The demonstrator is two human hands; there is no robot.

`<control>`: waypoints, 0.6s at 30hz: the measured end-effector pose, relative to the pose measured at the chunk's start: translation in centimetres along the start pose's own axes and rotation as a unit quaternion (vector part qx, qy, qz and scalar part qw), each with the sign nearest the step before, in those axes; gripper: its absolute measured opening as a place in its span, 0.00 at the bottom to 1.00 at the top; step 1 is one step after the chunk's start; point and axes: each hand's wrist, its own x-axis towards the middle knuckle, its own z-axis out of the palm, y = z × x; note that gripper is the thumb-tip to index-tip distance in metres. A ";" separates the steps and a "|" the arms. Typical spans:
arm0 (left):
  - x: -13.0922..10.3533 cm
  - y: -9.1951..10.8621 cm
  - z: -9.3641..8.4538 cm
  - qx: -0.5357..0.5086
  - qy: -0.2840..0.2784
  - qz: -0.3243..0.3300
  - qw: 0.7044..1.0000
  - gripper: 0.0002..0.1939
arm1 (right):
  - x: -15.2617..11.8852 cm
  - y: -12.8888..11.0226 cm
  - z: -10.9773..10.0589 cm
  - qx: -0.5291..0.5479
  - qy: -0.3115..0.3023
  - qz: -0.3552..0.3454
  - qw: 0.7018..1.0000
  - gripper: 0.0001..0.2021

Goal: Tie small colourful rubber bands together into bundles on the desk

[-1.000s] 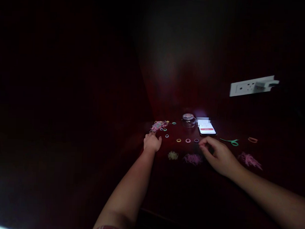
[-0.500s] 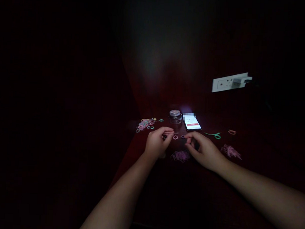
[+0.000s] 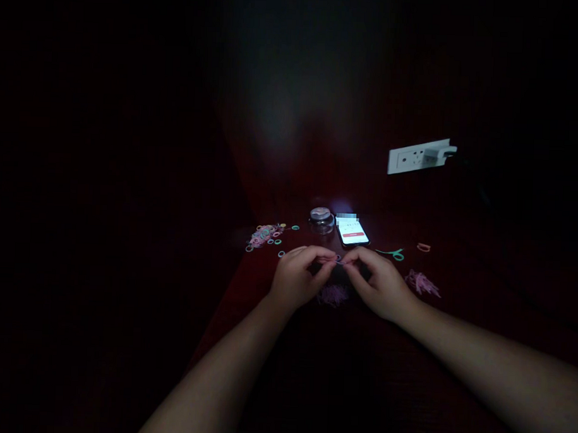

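My left hand (image 3: 296,277) and my right hand (image 3: 380,283) almost meet above the dark red tabletop. Thumb and fingers of each pinch an end of a thin pale strand (image 3: 340,263), stretched in the short gap between the fingertips. A small purple ring (image 3: 338,258) shows just behind it; whether it touches the strand I cannot tell. Below the fingertips lies a pile of thin purple strands (image 3: 332,296), partly covered by my hands. To the right of my right hand is a pile of pinkish strands (image 3: 424,284).
At the left lies a heap of small coloured rings (image 3: 265,236). A lidded clear jar (image 3: 321,221) stands behind my hands, beside a lit phone (image 3: 353,231). Farther right are a green looped piece (image 3: 396,254) and an orange-pink band (image 3: 424,248). A wall socket (image 3: 419,156) holds a plug.
My hands have come together, and my right hand now grips the strand too. The pink ring between them is no longer visible. The whole view has shifted slightly.
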 end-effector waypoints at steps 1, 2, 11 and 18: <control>0.0 0.1 0.0 0.001 0.000 0.005 1.000 0.05 | 0.0 0.0 0.0 -0.001 0.002 0.001 1.000 0.04; 0.1 0.2 0.0 0.002 0.001 0.010 1.000 0.05 | 0.0 -0.1 0.0 -0.002 0.004 0.000 1.000 0.04; 0.1 0.0 -0.2 0.011 0.008 0.021 1.000 0.07 | 0.0 0.0 0.0 -0.006 0.013 0.003 1.000 0.04; 0.0 0.1 -0.3 -0.006 -0.004 0.016 1.000 0.07 | 0.1 -0.2 0.1 0.013 0.013 0.004 1.000 0.03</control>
